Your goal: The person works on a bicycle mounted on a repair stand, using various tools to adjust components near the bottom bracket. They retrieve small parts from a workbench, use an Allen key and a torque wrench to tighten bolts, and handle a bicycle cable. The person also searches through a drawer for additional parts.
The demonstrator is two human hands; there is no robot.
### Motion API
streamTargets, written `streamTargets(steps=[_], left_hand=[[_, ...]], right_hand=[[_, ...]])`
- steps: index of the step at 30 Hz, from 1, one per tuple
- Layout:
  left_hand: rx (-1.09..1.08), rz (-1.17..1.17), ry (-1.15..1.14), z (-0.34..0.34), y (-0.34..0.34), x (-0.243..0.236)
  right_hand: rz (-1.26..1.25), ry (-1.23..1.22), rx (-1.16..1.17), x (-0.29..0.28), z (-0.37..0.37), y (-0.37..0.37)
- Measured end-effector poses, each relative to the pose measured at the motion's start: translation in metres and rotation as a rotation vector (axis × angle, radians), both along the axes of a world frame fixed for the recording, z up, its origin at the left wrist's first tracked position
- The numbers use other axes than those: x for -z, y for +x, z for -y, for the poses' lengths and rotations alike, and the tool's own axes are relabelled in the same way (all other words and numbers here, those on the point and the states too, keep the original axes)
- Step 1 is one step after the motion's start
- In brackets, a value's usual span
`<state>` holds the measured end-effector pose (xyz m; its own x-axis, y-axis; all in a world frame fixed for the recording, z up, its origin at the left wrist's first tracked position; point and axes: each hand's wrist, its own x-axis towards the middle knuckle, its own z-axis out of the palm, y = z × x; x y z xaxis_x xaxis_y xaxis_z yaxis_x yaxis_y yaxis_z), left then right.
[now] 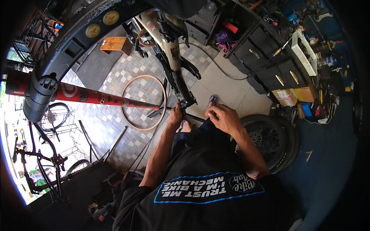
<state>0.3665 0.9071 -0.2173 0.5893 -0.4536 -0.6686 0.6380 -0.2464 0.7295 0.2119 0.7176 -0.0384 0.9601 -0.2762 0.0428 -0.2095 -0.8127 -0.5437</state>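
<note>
A bicycle frame [175, 57], cream and black, hangs ahead of me with its narrow dark end pointing down toward my hands. My left hand [176, 112] is closed at that lower end, thumb upward, against a small dark metal part [185, 103]; its other fingers are mostly hidden. To the right and nearer my body, my right hand [222, 118] is held apart from the frame. Its thumb and fingers are pinched together, and anything between them is too small to make out.
A red stand tube [111, 99] crosses from the left below a black curved arm. On the tiled floor lies a tan wheel rim [124, 88]. Wheels with tires [266, 138] stand by my right side. Dark drawers [252, 50] and a white basket [302, 54] are at right.
</note>
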Motion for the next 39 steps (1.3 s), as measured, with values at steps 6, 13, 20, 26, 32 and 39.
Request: streamTargets(steps=[6, 13, 20, 26, 32, 39], left_hand=[[0.068, 0.035, -0.020, -0.008, 0.009, 0.016], [0.114, -0.004, -0.011, -0.007, 0.012, 0.003], [0.095, -0.132, 0.033, -0.006, 0.016, -0.009], [0.002, -0.249, 0.010, -0.027, 0.018, 0.001], [-0.029, -0.239, 0.034, -0.059, 0.011, -0.005], [-0.015, -0.163, 0.041, -0.077, 0.001, 0.001]], right_hand=[[-0.011, 0.048, 0.012, 0.000, -0.005, 0.002], [-0.021, 0.041, 0.034, 0.004, -0.007, -0.004], [-0.079, 0.096, 0.065, 0.011, -0.008, -0.009], [-0.100, 0.069, 0.068, 0.010, -0.002, -0.010], [-0.115, 0.072, 0.064, 0.005, 0.004, -0.011], [-0.101, 0.066, 0.020, 0.003, -0.002, -0.004]])
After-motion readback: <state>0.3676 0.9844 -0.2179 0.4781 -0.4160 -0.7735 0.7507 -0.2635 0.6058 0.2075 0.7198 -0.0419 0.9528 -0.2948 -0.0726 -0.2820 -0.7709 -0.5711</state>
